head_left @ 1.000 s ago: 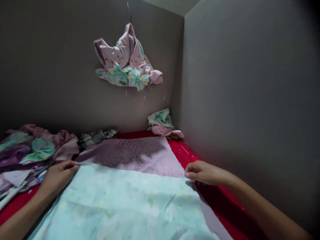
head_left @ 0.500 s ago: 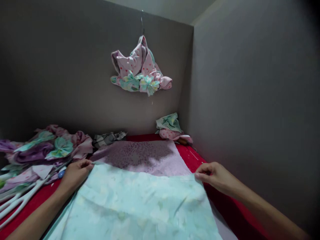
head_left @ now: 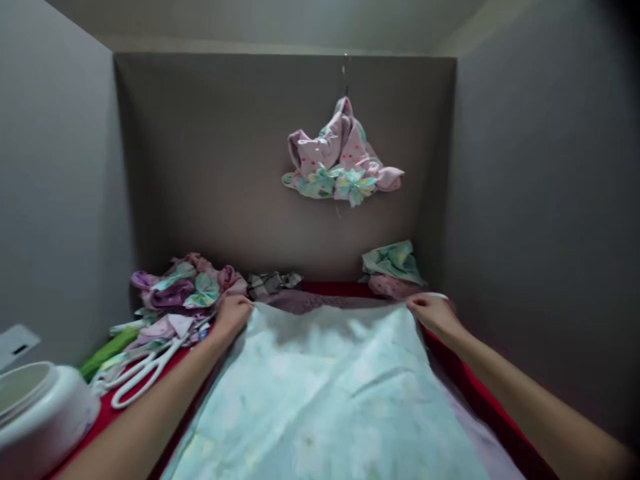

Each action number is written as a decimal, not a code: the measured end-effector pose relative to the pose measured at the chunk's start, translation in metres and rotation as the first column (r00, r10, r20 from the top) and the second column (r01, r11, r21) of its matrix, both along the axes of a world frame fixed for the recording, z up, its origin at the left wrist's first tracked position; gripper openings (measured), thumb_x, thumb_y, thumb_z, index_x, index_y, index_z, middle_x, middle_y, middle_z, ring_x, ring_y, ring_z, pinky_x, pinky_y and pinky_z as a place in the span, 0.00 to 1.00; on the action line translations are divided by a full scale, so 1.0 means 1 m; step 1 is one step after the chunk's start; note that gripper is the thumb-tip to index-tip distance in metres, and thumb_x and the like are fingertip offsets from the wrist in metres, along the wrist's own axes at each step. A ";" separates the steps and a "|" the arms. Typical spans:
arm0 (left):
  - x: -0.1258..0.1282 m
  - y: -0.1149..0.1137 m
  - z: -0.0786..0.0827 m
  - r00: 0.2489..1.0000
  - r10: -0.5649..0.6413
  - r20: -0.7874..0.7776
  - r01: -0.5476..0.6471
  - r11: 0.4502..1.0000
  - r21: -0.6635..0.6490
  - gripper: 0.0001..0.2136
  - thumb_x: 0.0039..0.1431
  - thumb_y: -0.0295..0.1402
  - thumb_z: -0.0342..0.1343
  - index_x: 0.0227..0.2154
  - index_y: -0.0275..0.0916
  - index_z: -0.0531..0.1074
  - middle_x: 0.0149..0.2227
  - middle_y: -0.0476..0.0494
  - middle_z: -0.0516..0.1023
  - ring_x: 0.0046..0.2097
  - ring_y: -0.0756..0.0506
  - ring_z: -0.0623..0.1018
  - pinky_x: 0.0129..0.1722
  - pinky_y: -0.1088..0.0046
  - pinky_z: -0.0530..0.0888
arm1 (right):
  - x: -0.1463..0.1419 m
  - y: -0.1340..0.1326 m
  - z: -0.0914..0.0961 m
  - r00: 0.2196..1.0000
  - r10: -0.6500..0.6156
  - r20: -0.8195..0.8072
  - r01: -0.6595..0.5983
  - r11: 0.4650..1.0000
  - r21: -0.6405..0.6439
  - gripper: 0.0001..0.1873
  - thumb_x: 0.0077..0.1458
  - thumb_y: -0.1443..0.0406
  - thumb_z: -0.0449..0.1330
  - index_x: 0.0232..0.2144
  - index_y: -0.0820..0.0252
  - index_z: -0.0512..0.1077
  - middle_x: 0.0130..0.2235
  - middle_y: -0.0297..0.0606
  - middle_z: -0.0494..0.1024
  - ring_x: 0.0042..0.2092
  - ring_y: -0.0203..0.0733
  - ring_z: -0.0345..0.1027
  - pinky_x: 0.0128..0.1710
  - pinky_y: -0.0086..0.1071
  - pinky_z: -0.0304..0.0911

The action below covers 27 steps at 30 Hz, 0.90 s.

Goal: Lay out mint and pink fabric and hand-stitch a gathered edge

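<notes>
A pale mint fabric piece (head_left: 320, 393) with a faint print stretches between my two hands. My left hand (head_left: 234, 315) pinches its far left corner, and my right hand (head_left: 433, 313) pinches the far right corner. Beneath it lies a lilac patterned fabric (head_left: 305, 301), of which a strip shows at the back and another along the right side. Soft creases run across the mint cloth, and its near end passes out of the picture. Both fabrics lie over a red surface (head_left: 330, 288).
White-handled scissors (head_left: 145, 377) and heaped fabric scraps (head_left: 200, 287) lie on the left, behind a white round container (head_left: 45, 417). Grey checked cloth (head_left: 273, 283) and folded mint-and-pink cloth (head_left: 393, 267) sit at the back wall. A pink dotted fabric item (head_left: 345, 160) hangs there. Grey walls enclose three sides.
Both hands have moved farther toward the back wall, drawing the mint fabric over most of the lilac one. The view has turned left, bringing the white container into sight.
</notes>
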<state>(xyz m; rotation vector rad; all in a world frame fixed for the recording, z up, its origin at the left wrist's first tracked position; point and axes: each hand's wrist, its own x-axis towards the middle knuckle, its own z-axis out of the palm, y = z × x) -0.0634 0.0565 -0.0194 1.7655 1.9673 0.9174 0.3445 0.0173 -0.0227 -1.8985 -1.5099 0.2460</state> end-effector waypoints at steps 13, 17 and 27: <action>0.002 0.016 -0.009 0.997 0.012 -0.070 -0.001 0.987 0.161 0.06 0.52 0.29 0.51 0.28 0.35 0.72 0.28 0.49 0.73 0.32 0.49 0.72 0.33 0.75 0.66 | 0.000 0.003 -0.063 0.996 0.069 0.061 -0.067 0.997 -0.041 0.16 0.48 0.56 0.47 0.31 0.56 0.70 0.35 0.41 0.76 0.36 0.49 0.69 0.37 0.37 0.60; 0.007 0.039 -0.004 0.995 0.014 -0.097 -0.010 0.999 0.039 0.11 0.55 0.37 0.52 0.25 0.32 0.68 0.23 0.50 0.69 0.25 0.52 0.69 0.27 0.74 0.68 | -0.001 0.000 -0.062 0.995 0.076 0.061 -0.072 0.996 -0.056 0.17 0.49 0.55 0.46 0.32 0.56 0.70 0.35 0.40 0.76 0.36 0.48 0.69 0.37 0.36 0.60; 0.026 -0.063 -0.031 0.769 -0.451 -0.453 0.609 0.733 0.302 0.06 0.47 0.23 0.49 0.25 0.37 0.70 0.29 0.42 0.71 0.32 0.47 0.71 0.30 0.74 0.66 | -0.006 -0.006 -0.054 0.991 0.044 0.124 -0.039 0.998 -0.040 0.15 0.49 0.59 0.48 0.33 0.58 0.71 0.34 0.41 0.76 0.35 0.49 0.69 0.33 0.37 0.60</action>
